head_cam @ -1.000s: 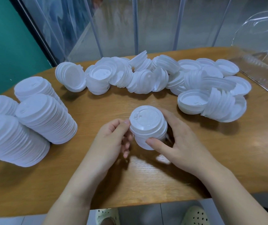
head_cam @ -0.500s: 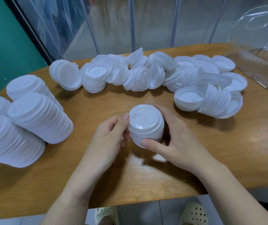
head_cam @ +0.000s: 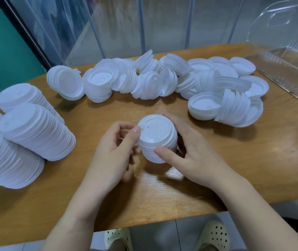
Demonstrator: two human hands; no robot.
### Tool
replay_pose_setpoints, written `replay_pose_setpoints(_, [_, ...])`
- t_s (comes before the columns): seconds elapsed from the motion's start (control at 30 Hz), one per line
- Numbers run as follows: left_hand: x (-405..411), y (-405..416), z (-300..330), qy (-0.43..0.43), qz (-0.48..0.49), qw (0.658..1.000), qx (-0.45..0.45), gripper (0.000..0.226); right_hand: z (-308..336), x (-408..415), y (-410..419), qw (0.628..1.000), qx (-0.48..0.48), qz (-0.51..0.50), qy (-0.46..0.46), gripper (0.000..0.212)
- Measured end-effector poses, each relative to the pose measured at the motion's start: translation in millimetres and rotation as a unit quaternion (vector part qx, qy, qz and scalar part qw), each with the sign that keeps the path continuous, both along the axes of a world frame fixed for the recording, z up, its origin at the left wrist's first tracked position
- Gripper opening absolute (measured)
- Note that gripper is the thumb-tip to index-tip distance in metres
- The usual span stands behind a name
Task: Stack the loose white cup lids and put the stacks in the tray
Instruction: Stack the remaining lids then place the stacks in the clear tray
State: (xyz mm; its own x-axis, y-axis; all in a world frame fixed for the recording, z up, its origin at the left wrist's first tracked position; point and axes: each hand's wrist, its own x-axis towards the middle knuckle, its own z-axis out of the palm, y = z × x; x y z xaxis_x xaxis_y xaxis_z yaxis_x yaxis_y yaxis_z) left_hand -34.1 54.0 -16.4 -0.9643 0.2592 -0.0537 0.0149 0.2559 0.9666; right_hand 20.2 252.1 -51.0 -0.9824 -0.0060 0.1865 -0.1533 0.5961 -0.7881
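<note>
A short stack of white cup lids [head_cam: 157, 136] stands on the wooden table [head_cam: 253, 160] in front of me. My right hand [head_cam: 189, 153] wraps round its right side, thumb across the front. My left hand [head_cam: 115, 151] holds its left side, thumb tip on the top rim and fingers curled. Loose white lids [head_cam: 144, 80] and short leaning stacks lie in a row across the far side. A clear plastic tray [head_cam: 289, 62] sits at the far right.
Several tall stacks of lids [head_cam: 36, 131] lean together at the left edge of the table. A teal wall and clear curtain strips stand behind. The table's near edge runs just above my feet.
Both hands stay on the small stack; the left thumb has risen onto the top rim. The view has shifted slightly.
</note>
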Motion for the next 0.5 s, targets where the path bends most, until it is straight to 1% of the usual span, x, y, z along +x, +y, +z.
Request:
replay_pose_setpoints(0.03, [-0.6, -0.1, -0.4, 0.015, -0.01, 1.0, -0.006, 0.018, 0.0, -0.2, 0.0, 1.0, -0.004, 0.004, 0.002, 0.07])
replay_pose_setpoints(0.13, [-0.4, -0.4, -1.8, 0.044, -0.05, 0.998, -0.018, 0.03, 0.1, 0.0, -0.1, 1.0, -0.009, 0.007, 0.01, 0.067])
replay_pose_setpoints(0.23, [1.8, 0.8, -1.1, 0.054, -0.077, 0.995, -0.033, 0.03, -0.8, 0.5, 0.6, 1.0, -0.012, 0.008, 0.015, 0.069])
replay_pose_setpoints(0.27, [2.5, 1.0, -1.0, 0.058, -0.081, 0.994, -0.035, 0.034, -0.6, 0.5, 0.7, 1.0, -0.013, 0.008, 0.014, 0.071])
replay_pose_setpoints(0.37, [2.2, -0.3, -3.5, 0.07, -0.092, 0.992, -0.046, 0.065, -1.3, -0.6, 0.8, 1.0, -0.01, 0.006, 0.008, 0.077])
replay_pose_setpoints(0.4, [2.7, -0.2, -4.0, 0.073, -0.098, 0.991, -0.05, 0.072, -1.1, -0.5, 0.8, 1.0, -0.007, 0.007, 0.007, 0.079])
replay_pose_setpoints(0.43, [3.5, 0.3, -4.0, 0.077, -0.104, 0.99, -0.055, 0.074, -1.6, -0.7, 0.8, 1.0, -0.004, 0.006, 0.007, 0.08])
replay_pose_setpoints(0.5, [4.6, 2.4, -3.2, 0.084, -0.107, 0.989, -0.057, 0.069, -2.4, -0.6, 1.0, 1.0, 0.001, 0.0, 0.006, 0.084])
